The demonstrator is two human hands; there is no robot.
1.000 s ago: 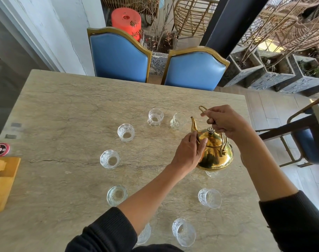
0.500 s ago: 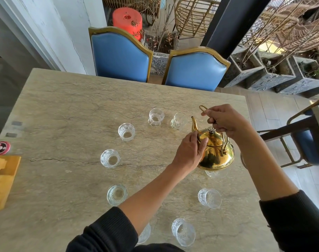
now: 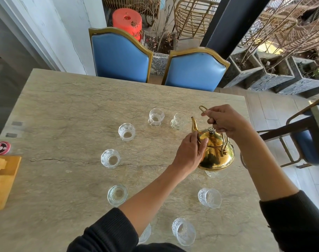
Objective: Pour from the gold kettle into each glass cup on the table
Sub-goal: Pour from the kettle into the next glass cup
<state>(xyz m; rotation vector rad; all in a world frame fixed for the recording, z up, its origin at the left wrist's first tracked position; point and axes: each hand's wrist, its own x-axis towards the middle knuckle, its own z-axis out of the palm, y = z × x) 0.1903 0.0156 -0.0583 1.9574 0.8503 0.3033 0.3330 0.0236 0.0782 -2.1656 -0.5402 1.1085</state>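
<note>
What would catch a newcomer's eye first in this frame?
The shiny gold metal kettle, held above the beige stone table at centre right: the right hand grips its handle, and the left hand touches its side. Around it, patterned clear glass cups form a loose ring. Behind the table stand two blue gold-framed chairs.

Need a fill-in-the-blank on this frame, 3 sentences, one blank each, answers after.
1. The right hand grips the kettle by its ____.
2. The left hand rests on the kettle just below its ____.
3. The two chairs behind the table have ____ backs.

Missing words: handle; spout; blue
</note>
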